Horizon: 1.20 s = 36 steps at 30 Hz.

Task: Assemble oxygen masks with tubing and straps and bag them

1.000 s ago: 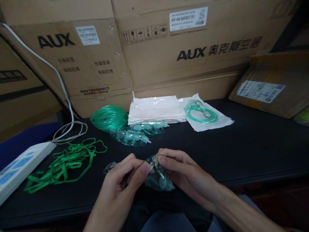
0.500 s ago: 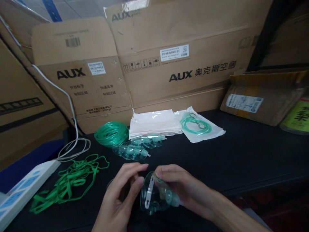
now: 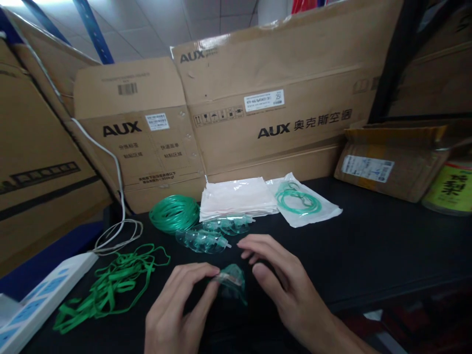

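My left hand (image 3: 180, 305) pinches a clear green plastic mask (image 3: 231, 286) by its edge, low over the black table (image 3: 387, 246). To the right of the mask my right hand (image 3: 280, 280) hovers with its fingers apart and nothing in them. Beyond the hands lie more clear masks (image 3: 206, 236), a coil of green tubing (image 3: 174, 213), a stack of white plastic bags (image 3: 236, 197) and a sealed bag with green tubing (image 3: 302, 200). A heap of green elastic bands (image 3: 110, 285) lies to the left.
Large AUX cardboard boxes (image 3: 280, 108) wall the back of the table. A white power strip (image 3: 33, 309) with its cable (image 3: 118, 231) sits at the left edge. A flat cardboard parcel (image 3: 391, 162) and a yellow-green package (image 3: 448, 189) rest at the right.
The view has tilted up. My right hand has let go of the mask and opened beside it. The mask has turned and now hangs from my left fingers.
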{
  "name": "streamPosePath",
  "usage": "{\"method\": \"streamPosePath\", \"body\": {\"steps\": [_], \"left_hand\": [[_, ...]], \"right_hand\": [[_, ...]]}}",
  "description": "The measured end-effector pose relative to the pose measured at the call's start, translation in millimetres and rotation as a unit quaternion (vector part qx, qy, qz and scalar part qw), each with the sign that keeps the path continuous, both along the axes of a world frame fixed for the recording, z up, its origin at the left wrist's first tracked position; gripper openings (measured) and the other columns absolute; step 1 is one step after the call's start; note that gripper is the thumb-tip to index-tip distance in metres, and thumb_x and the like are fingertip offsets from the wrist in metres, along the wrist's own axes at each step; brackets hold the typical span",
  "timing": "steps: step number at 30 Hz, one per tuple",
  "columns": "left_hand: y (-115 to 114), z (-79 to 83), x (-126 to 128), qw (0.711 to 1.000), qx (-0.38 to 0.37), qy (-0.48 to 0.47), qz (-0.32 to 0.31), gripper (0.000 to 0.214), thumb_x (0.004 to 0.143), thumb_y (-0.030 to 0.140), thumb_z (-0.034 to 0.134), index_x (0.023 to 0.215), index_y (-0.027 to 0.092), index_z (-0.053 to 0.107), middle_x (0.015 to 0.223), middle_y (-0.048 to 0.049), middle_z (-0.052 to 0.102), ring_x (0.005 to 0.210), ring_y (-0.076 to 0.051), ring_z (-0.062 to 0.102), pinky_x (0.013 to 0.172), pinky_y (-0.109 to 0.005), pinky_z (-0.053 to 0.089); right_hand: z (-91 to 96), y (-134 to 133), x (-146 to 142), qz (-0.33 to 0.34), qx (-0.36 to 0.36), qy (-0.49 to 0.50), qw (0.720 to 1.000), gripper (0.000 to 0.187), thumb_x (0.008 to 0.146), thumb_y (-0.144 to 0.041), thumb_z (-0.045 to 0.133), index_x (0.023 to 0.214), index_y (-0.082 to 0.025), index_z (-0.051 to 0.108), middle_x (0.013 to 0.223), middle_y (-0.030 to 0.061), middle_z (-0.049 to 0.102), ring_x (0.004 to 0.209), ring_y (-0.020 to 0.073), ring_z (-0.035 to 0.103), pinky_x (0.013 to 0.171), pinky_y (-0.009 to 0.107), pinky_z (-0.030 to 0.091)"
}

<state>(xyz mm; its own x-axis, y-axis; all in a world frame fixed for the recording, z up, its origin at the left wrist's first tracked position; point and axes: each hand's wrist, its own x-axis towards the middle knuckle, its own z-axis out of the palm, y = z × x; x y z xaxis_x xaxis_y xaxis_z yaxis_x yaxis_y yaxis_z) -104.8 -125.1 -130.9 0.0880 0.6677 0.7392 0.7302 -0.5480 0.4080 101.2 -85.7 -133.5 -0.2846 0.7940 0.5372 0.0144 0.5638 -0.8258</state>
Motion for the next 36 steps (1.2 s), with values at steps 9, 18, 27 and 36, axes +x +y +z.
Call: {"method": "streamPosePath", "body": {"steps": [9, 18, 27, 36], "left_hand": [[3, -7.5, 4, 0.997, 0.073, 0.033, 0.016, 0.010, 0.091, 0.016, 0.068, 0.098, 0.022, 0.065, 0.092, -0.0005, 0.071, 0.083, -0.014, 0.070, 0.078, -0.021, 0.056], [3, -11.9, 12, 0.985, 0.172, 0.006, -0.005, 0.020, 0.083, -0.001, 0.073, 0.093, 0.017, 0.068, 0.087, -0.0014, 0.071, 0.082, -0.014, 0.068, 0.074, -0.024, 0.057], [6, -19.4, 15, 0.969, 0.244, 0.026, 0.017, 0.021, 0.079, -0.004, 0.074, 0.087, 0.015, 0.071, 0.084, -0.0016, 0.072, 0.075, -0.013, 0.068, 0.066, -0.024, 0.059], [5, -12.7, 18, 0.965, 0.260, 0.025, 0.035, 0.017, 0.080, -0.002, 0.076, 0.082, 0.013, 0.068, 0.078, -0.0004, 0.071, 0.071, -0.012, 0.067, 0.065, -0.023, 0.058]], "right_hand": [[-18.0, -2, -14, -0.126, 0.319, -0.108, 0.933, 0.028, 0.097, -0.009, 0.056, 0.124, -0.012, 0.064, 0.108, 0.0134, 0.077, 0.098, 0.0211, 0.074, 0.090, 0.031, 0.061], [-14.1, -3, -18, -0.166, 0.389, -0.119, 0.898, 0.020, 0.095, -0.007, 0.056, 0.112, -0.010, 0.067, 0.088, 0.0099, 0.077, 0.077, 0.0194, 0.071, 0.076, 0.035, 0.059], [-17.7, -4, -24, -0.212, 0.432, -0.165, 0.861, 0.021, 0.097, -0.010, 0.053, 0.111, -0.006, 0.068, 0.089, 0.0111, 0.080, 0.076, 0.0197, 0.074, 0.077, 0.036, 0.059], [-14.8, -5, -19, -0.220, 0.445, -0.145, 0.856, 0.018, 0.095, -0.011, 0.061, 0.109, -0.005, 0.070, 0.085, 0.0097, 0.080, 0.073, 0.0181, 0.073, 0.074, 0.035, 0.058]]}}
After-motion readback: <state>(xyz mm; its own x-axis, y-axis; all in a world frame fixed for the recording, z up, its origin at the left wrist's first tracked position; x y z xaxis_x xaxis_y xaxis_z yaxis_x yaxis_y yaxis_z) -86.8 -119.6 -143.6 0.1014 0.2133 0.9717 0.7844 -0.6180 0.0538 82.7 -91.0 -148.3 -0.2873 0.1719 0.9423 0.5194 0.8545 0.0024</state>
